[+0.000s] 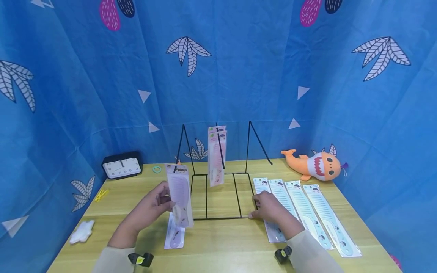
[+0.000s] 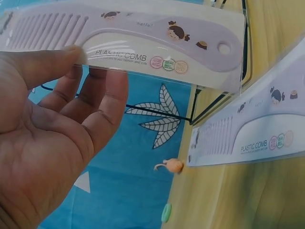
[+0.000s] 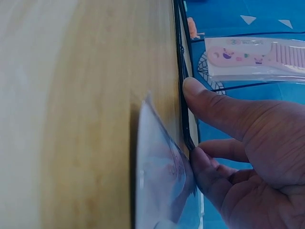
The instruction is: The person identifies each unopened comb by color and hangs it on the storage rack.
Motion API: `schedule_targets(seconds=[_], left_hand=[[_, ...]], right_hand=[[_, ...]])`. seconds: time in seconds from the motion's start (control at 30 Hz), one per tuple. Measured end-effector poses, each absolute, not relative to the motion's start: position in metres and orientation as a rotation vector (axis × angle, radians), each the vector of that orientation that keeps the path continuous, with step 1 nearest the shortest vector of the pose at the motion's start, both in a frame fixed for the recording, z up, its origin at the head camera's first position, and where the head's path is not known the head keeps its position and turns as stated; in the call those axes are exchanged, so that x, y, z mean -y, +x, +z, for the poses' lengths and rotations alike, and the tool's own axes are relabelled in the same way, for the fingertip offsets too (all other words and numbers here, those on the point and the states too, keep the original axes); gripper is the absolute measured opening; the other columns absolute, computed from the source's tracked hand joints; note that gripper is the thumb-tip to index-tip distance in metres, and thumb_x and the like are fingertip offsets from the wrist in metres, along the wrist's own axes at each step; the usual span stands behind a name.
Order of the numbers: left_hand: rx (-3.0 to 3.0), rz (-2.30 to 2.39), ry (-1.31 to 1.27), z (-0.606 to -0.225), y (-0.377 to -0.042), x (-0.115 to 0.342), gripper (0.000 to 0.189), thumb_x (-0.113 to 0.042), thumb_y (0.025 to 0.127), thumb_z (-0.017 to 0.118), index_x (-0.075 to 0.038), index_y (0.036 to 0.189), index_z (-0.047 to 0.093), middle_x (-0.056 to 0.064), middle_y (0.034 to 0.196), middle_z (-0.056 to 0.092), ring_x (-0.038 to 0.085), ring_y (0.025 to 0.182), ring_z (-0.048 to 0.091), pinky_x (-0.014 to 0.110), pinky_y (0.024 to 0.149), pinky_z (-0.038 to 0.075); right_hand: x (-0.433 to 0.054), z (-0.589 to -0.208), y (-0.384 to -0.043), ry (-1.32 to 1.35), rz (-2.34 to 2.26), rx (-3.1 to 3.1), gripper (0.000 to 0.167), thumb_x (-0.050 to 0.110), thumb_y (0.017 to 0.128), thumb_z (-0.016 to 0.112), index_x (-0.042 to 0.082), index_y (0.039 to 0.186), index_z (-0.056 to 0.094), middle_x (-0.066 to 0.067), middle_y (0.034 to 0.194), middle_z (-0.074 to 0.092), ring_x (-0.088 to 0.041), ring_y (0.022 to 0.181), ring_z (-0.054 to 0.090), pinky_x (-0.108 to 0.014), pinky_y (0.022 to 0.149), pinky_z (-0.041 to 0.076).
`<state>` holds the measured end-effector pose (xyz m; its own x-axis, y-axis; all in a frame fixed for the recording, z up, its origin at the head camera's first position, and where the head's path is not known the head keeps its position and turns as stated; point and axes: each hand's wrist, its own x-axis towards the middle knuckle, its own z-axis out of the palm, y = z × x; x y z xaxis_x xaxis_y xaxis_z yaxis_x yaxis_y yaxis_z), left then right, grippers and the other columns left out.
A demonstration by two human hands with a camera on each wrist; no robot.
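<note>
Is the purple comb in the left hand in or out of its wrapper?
In. A shiny clear wrapper covers the purple comb, and its edge sticks out past the handle.

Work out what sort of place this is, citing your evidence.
Probably a tabletop staged like a small shop display: blue patterned cloth screens the wooden table, and packaged pink combs hang on a black wire rack.

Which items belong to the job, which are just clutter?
Job, likely:
wire rack, pinched by right hand
purple comb pack in left hand
second purple comb pack
hung pink comb packs
blue comb packs

Lying about:
clock
green ring
yellow clip
white pad
orange plush
small orange object
</note>
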<state>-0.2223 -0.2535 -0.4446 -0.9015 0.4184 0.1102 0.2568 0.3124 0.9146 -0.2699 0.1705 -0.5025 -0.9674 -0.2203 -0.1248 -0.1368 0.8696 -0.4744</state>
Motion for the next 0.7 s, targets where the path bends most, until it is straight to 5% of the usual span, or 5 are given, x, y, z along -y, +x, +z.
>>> schedule_targets(seconds=[0.4, 0.7], left_hand=[[-2.581, 1.768, 0.228, -0.440, -0.240, 0.236, 0.034, -0.005, 0.112, 0.055, -0.012, 0.145, 0.051, 0.018, 0.136, 0.068, 0.029, 0.118, 0.073, 0.039, 0.092, 0.070], [-2.641, 1.859, -0.018, -0.431, -0.274, 0.217, 0.033, -0.005, 0.112, 0.055, -0.008, 0.145, 0.052, 0.021, 0.130, 0.064, 0.028, 0.110, 0.071, 0.046, 0.094, 0.069]], right_hand=[[-0.171, -0.503, -0.270, -0.303, -0.681, -2.890, 0.077, 0.033, 0.082, 0.098, -0.001, 0.144, 0.068, -0.024, 0.136, 0.067, -0.038, 0.129, 0.065, -0.058, 0.114, 0.055], [-0.172, -0.506, -0.270, -0.307, -0.696, -2.895, 0.077, 0.031, 0.081, 0.099, -0.002, 0.144, 0.068, -0.023, 0.133, 0.068, -0.036, 0.126, 0.066, -0.056, 0.113, 0.056]])
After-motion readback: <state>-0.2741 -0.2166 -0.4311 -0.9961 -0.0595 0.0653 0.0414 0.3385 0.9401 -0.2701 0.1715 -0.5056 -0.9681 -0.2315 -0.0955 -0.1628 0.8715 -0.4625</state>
